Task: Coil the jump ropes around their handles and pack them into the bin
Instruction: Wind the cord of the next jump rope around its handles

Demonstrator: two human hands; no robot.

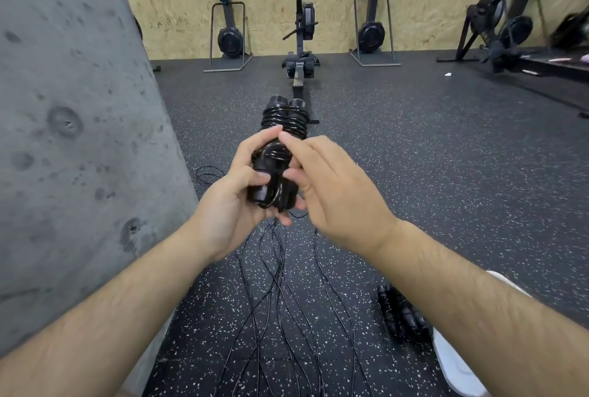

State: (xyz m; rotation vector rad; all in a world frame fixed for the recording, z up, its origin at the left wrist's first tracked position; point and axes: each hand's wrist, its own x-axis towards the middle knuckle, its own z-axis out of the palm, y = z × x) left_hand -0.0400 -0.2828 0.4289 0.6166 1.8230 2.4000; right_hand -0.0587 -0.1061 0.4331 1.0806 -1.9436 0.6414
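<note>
L hand (236, 195) grips the paired handles of a black jump rope (280, 138), held up above the floor (446, 173), cord coiled tight round the far end. R hand (334, 192) pinches the cord at the near coils w/ thumb & index. Below, loose ropes (287, 301) trail on the floor; a coiled bundle (401, 313) lies nr a white shoe (455, 364).
</note>
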